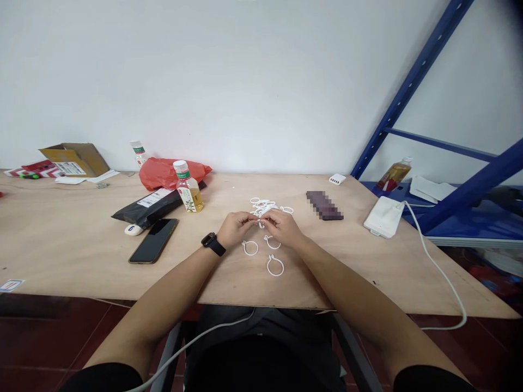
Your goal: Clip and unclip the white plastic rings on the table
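Over the middle of the table, my left hand [237, 227] and my right hand [283, 226] meet fingertip to fingertip, both closed in a pinch. Between them is a small white plastic ring [261, 224], mostly hidden by the fingers. Just beyond the fingertips lies a loose pile of similar white rings [263, 206]. Nearer to me, three separate white rings rest flat: one ring [250, 248] by my left hand, another ring [272, 243] under my right hand's edge, and a third ring [275, 266] closest to the table edge. Each has a small knob-like closure on its rim.
Left of my hands are a phone [153, 241], a white earbud case [133, 230], a black parcel [149, 208], a drink bottle [188, 188] and a red bag [163, 173]. Rightward lie a dark pixelated object [324, 206], a white power bank [384, 216] with a cable, and a blue rack [408, 87].
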`<state>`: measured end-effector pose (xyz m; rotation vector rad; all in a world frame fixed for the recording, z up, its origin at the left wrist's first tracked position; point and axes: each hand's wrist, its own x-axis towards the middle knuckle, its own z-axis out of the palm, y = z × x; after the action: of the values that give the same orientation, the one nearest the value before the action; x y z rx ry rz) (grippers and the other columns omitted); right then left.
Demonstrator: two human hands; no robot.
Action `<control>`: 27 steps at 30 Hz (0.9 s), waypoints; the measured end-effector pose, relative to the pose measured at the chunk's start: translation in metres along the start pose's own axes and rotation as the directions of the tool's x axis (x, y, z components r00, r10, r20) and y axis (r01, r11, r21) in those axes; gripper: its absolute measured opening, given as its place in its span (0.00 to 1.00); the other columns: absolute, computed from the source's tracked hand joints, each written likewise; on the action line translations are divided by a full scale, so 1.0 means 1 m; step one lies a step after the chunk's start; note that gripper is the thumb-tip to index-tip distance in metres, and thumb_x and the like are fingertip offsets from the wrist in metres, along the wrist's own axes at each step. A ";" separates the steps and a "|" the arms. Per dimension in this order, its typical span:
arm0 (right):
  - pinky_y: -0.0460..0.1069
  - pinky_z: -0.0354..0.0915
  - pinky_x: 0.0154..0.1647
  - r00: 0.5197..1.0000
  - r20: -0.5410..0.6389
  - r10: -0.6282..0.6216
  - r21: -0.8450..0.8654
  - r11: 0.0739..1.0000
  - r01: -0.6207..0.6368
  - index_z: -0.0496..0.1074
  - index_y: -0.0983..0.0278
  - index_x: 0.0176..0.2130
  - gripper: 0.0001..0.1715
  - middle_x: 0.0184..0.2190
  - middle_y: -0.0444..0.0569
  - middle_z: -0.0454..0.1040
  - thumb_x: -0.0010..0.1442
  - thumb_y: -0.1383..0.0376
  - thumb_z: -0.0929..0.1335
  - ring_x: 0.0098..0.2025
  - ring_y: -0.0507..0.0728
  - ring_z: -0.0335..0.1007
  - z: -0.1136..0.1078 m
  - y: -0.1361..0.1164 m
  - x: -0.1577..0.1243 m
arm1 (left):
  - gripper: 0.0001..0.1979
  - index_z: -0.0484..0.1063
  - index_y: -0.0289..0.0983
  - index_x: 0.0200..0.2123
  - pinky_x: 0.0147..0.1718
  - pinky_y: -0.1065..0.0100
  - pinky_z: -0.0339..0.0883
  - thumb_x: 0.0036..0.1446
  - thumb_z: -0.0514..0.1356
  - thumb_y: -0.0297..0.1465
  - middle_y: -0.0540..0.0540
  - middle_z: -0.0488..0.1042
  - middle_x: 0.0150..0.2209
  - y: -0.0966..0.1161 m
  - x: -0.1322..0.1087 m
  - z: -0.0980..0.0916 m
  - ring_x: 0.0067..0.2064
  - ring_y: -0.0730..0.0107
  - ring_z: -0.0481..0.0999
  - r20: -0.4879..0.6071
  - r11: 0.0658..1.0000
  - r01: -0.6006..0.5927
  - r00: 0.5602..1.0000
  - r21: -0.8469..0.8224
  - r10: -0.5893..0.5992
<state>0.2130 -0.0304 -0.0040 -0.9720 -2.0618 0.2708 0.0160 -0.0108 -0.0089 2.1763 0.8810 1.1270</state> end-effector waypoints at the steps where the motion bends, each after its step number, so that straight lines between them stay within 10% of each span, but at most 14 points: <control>1: 0.50 0.64 0.39 1.000 -0.013 0.003 -0.007 1.000 -0.003 0.74 0.60 0.35 0.10 0.32 0.47 0.76 0.65 0.62 0.64 0.36 0.56 0.71 0.000 0.000 0.000 | 0.11 0.78 0.36 0.36 0.31 0.72 0.69 0.60 0.61 0.37 0.46 0.80 0.31 -0.001 0.000 0.003 0.30 0.72 0.76 -0.029 1.000 0.018 0.999 -0.019 -0.018; 11: 0.49 0.65 0.42 0.994 -0.095 -0.053 -0.172 0.984 0.037 0.75 0.60 0.40 0.11 0.37 0.48 0.79 0.67 0.63 0.63 0.40 0.56 0.74 -0.004 0.004 0.001 | 0.16 0.72 0.34 0.45 0.34 0.69 0.70 0.57 0.62 0.37 0.43 0.78 0.37 -0.005 0.000 0.012 0.34 0.70 0.76 -0.018 0.982 0.091 0.995 -0.165 -0.096; 20: 0.49 0.66 0.42 0.987 -0.095 0.133 -0.382 0.910 -0.160 0.74 0.59 0.47 0.12 0.41 0.48 0.78 0.63 0.65 0.66 0.43 0.57 0.73 -0.014 0.017 0.002 | 0.08 0.77 0.36 0.39 0.48 0.62 0.67 0.55 0.62 0.29 0.42 0.76 0.42 -0.002 -0.004 0.016 0.45 0.62 0.73 0.419 0.952 -0.226 0.900 0.206 0.123; 27: 0.48 0.65 0.40 0.997 -0.055 0.060 -0.172 0.983 -0.069 0.76 0.61 0.40 0.08 0.39 0.48 0.79 0.62 0.65 0.67 0.39 0.55 0.73 -0.010 0.013 0.002 | 0.07 0.76 0.36 0.38 0.33 0.70 0.66 0.55 0.59 0.27 0.48 0.77 0.32 0.001 -0.002 0.010 0.31 0.72 0.73 0.239 0.974 -0.047 0.971 0.222 -0.008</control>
<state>0.2274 -0.0219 -0.0029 -1.1410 -2.0363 0.1005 0.0237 -0.0148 -0.0143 2.4479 0.9184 0.7808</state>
